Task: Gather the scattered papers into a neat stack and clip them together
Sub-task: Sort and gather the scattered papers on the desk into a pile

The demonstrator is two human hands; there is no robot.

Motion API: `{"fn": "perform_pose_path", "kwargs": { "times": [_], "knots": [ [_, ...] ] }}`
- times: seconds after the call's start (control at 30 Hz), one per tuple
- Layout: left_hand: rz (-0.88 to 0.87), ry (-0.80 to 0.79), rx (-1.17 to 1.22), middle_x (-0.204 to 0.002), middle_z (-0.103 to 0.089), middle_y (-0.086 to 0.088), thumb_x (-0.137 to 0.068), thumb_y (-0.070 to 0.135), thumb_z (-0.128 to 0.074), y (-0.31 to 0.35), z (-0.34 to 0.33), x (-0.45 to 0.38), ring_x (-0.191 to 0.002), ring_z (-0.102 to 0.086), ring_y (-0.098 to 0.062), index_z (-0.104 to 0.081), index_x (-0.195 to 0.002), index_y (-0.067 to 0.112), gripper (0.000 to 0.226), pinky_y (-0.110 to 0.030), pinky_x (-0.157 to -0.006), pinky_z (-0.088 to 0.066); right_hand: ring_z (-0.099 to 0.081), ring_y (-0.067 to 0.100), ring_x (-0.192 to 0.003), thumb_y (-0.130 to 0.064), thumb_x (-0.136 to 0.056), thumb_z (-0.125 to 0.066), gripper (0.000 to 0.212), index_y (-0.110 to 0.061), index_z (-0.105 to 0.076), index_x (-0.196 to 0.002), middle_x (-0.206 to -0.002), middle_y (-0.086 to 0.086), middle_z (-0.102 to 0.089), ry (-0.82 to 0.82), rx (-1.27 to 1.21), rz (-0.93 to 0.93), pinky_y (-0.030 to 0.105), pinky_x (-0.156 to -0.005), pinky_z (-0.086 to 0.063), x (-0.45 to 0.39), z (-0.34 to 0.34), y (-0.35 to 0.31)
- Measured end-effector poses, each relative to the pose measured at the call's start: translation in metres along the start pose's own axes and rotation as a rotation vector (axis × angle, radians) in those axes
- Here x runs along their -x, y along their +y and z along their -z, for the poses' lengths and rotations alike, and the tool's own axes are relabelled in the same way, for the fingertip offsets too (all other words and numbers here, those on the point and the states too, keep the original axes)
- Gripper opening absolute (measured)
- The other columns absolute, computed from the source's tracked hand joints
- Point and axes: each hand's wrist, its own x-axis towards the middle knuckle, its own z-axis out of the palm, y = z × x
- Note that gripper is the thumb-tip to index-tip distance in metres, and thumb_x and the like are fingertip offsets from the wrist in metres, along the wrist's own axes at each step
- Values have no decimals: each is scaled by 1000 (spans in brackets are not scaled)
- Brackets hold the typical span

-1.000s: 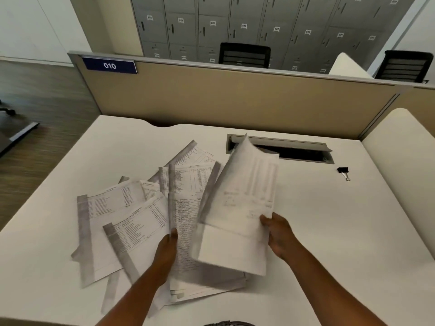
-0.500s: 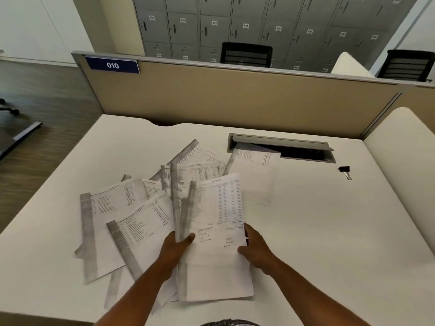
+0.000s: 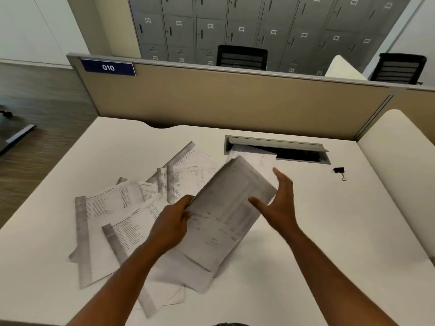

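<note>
Both hands are above the white bench (image 3: 306, 243), close to the person. The left hand (image 3: 173, 222) grips the left edge of a bundle of papers (image 3: 226, 215); its fingers are curled around this edge, with the thumb on top. The bundle is lifted and tilted, its far corner pointing away and to the right, and it looks blurred. The right hand (image 3: 279, 203) is spread, with straight fingers and the thumb apart; it is at the right edge of the bundle, but I cannot tell if it touches the paper.

Under the bundle and to the left of the left hand, loose sheets (image 3: 113, 215) lie scattered on the bench, overlapping each other at different angles. Some of them reach below the left forearm, toward the near edge of the bench. More printed sheets (image 3: 188, 168) lie beyond the left hand.

Beyond the right hand, one sheet (image 3: 259, 155) lies with its far end at the open cable slot (image 3: 294, 151) in the bench. To the right of this hand and farther away, a black binder clip (image 3: 339, 171) lies alone on the bench, well apart from all papers.

Behind the bench stands a beige partition (image 3: 235, 102) with a blue label "010" (image 3: 108, 67). Farther away are two black chairs (image 3: 242, 57) and grey lockers (image 3: 235, 24).
</note>
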Motion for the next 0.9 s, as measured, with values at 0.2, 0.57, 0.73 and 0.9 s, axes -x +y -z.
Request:
{"fn": "perform_pose_path", "kwargs": {
  "times": [0.2, 0.57, 0.73, 0.9],
  "knots": [
    [-230, -33, -279, -109, -71, 12, -95, 15, -52, 40, 29, -22, -94, -65, -17, -53, -122, 44, 39, -33, -71, -53, -65, 6, -109, -20, -75, -90, 60, -23, -64, -129, -120, -8, -70, -476, -133, 88, 30, -94, -58, -37, 41, -28],
    [-175, 591, -301, -136, -55, 4, -71, 53, -78, 3, 41, 4, -133, -47, -19, -45, -138, 29, 78, -43, -121, -16, -74, 21, -95, -8, -74, -87, 31, -15, -78, -103, -104, 8, -79, -200, -625, -236, 30, -76, -58, 15, 28, 35],
    [142, 307, 526, -133, -54, 16, -61, 45, -88, -22, 24, 23, -123, -55, -9, -46, -132, 45, 82, -40, -102, -50, -69, 22, -85, -10, -74, -88, 24, -7, -75, -95, -94, 11, -76, -208, -624, -242, 25, -70, -54, 26, 36, 53],
    [168, 265, 714, -104, -75, 8, -66, 31, -86, -21, 0, 23, -96, -71, -14, -67, -109, 28, 47, -24, -71, -59, -74, 24, -102, -8, -75, -86, 37, -12, -76, -111, -111, 13, -77, -195, -751, -226, 28, -81, -57, 31, 27, 49]
  ]
}}
